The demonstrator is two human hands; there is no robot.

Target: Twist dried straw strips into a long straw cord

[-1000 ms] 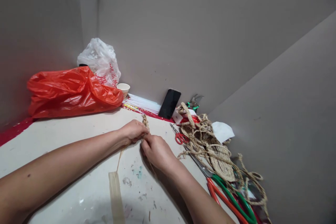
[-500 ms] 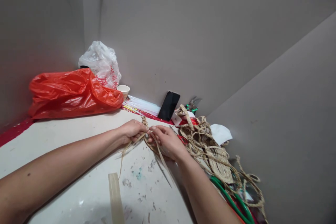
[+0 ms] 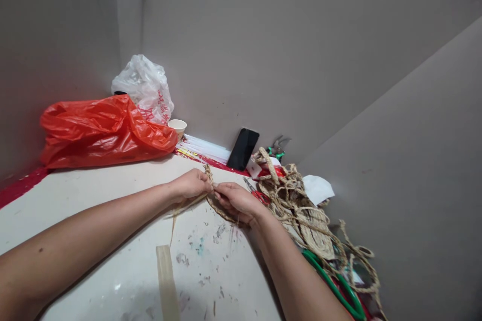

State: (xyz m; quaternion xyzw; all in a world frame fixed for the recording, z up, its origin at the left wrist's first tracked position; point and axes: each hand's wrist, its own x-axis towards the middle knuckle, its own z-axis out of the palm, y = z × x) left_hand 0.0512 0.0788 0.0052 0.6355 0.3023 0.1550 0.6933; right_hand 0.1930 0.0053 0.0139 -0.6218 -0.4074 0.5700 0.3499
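Observation:
My left hand (image 3: 194,183) pinches a braided straw cord (image 3: 208,172), whose short end rises above the fingers. Close beside it, my right hand (image 3: 238,199) is closed at the same spot, its fingertips on the straw. Between and below the hands the cord curves down and runs under my right hand. Loose flat straw strands (image 3: 184,207) trail to the lower left from my left hand. Exactly which strands each hand grips is too small to tell.
Red-handled scissors (image 3: 260,196) lie right of my hands, by a heap of braided cord (image 3: 314,228). Behind are a phone (image 3: 243,149), green-handled pruners (image 3: 277,149), a paper cup (image 3: 177,127) and a red plastic bag (image 3: 107,133). Tape (image 3: 167,281) sticks to the stained white tabletop (image 3: 124,266).
The long strands that hung down in front of my right hand no longer show there. My right hand has turned slightly, its fingers now closer together. The scissors show more fully.

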